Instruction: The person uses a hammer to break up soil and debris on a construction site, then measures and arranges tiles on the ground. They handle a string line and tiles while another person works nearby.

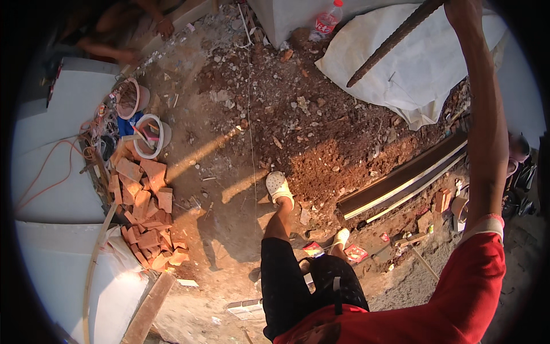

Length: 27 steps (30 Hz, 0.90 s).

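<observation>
My right arm reaches up along the right side, and my right hand [462, 12] is at the top edge, partly cut off. It is closed around a rusty ribbed steel bar [395, 43], apparently rebar, which slants down to the left. The bar's lower end hangs over the edge of a pale sheet [421, 74] spread on the dirt. My left hand is out of view.
Broken bricks [150, 212] are heaped at left below two buckets [162, 137]. Dark metal profiles [401, 179] lie at right. A string [252, 114] crosses the rubble. A plastic bottle [326, 22] stands far back. Another person's hand [165, 27] shows at top left.
</observation>
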Tool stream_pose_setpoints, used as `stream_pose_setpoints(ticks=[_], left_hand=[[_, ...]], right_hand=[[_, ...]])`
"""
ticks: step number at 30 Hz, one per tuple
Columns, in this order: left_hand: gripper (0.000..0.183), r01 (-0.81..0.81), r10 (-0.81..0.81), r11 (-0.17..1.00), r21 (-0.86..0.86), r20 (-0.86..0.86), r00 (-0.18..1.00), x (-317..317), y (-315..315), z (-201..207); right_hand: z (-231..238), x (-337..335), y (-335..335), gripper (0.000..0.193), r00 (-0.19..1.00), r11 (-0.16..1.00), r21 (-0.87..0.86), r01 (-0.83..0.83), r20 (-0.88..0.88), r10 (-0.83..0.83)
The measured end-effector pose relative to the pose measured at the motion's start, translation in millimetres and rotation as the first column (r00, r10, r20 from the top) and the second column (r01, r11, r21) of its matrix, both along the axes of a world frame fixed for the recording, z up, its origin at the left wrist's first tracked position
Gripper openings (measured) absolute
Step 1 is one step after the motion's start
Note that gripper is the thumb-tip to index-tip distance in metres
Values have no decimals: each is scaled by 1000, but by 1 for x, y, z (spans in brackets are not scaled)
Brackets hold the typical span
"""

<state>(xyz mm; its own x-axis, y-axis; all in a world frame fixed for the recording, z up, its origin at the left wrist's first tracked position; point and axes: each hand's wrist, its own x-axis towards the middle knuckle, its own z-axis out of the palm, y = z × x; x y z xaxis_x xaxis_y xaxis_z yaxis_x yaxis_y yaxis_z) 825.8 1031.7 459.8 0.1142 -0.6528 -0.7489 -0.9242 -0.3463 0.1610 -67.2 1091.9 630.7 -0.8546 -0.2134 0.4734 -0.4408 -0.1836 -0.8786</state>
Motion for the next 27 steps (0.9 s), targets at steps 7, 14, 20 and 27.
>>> stream_pose_setpoints(ticks=[7,14,20,27], left_hand=[[38,41,-40,999,8,-27,999,-25,-7,-10],[39,22,-24,1000,-21,-72,997,-73,-21,-57],[39,-9,7,1000,-20,-65,998,-88,-21,-72],[40,-34,34,999,-17,22,999,-15,44,-33]], right_hand=[[-197,-14,14,39,978,932,309,192,19,-208],[-201,-54,-45,52,980,906,416,80,132,-147],[-206,-78,-54,45,966,911,412,-5,238,-102],[-230,-73,-12,61,961,729,629,271,-131,-244]])
